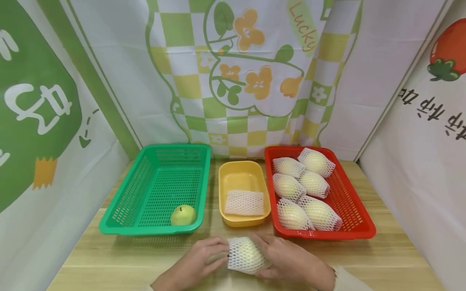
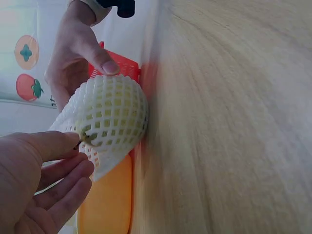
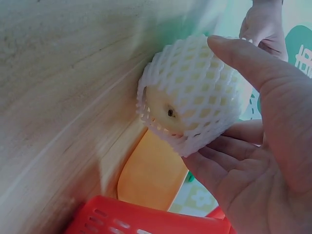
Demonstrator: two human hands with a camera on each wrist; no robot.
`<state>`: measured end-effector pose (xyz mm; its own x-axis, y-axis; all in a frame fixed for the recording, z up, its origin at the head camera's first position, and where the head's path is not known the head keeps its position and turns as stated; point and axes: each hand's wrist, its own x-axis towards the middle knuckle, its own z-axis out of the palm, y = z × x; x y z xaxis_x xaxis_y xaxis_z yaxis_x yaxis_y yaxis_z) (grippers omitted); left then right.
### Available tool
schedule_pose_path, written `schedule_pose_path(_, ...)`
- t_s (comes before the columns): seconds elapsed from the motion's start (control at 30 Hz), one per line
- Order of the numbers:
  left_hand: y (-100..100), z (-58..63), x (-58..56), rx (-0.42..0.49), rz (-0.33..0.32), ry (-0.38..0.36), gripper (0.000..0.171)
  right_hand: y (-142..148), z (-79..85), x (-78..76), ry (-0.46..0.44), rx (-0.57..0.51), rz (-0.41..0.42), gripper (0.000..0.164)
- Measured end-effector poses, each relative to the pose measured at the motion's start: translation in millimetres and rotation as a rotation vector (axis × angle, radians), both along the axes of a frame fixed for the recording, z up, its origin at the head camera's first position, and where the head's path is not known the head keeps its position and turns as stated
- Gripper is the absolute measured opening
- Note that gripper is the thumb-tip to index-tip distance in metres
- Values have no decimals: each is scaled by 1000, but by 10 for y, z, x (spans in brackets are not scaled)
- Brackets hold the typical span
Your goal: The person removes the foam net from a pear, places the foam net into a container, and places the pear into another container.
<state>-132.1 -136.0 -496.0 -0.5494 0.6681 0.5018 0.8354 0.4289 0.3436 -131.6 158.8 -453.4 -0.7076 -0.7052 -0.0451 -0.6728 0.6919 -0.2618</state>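
A pale yellow-green pear (image 1: 249,255) in a white foam net sleeve (image 2: 108,105) is held just above the table by both hands. My right hand (image 1: 285,256) grips its blossom end, thumb on one side and fingers on the other. At the stem end, the thumb and forefinger of my left hand (image 1: 202,258) pinch around the stem (image 2: 85,138) and the net's edge; which of the two they hold is hard to tell. The sleeve covers most of the fruit, while its blossom end (image 3: 169,112) shows bare in the right wrist view.
A green basket (image 1: 154,231) at left holds one bare pear (image 1: 183,215). In the middle, a yellow tub (image 1: 244,221) contains flat foam net sleeves (image 1: 244,203). The red basket (image 1: 358,210) at right holds several netted pears (image 1: 320,213). Printed curtains (image 1: 251,81) enclose the wooden table (image 1: 397,258).
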Motion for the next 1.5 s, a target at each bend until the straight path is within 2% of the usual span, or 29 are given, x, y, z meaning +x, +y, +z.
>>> schedule_pose_path(0.2,94,10,-22,-59,-25,-32,35,-20,-17,-20,18,-8,6,85)
schedule_pose_path(0.27,127,2,-31,-71,-28,-74,38,-29,-28,-20,5,-12,4,85)
schedule_pose_path(0.47,220,-45,-55,-98,4,-274,43,-59,-44,-10,-11,-30,1,87)
schedule_pose_path(0.63,328,-64,-91,-102,17,-333,51,-79,-39,-12,32,-15,19,85)
schedule_pose_path(0.83,403,-77,-99,-67,44,-418,51,-93,-53,-26,27,15,12,90)
schedule_pose_path(1.03,369,-93,-108,-18,43,-446,52,-103,-79,-67,19,17,7,90)
schedule_pose_path(1.2,283,-91,-115,11,37,-466,58,-79,-114,-83,-7,-50,19,80)
schedule_pose_path(1.37,241,-95,-134,-32,57,-426,74,-49,-150,-102,-23,-145,66,68)
schedule_pose_path(1.5,266,-126,-149,-69,60,-416,81,-50,-160,-135,3,-151,100,66)
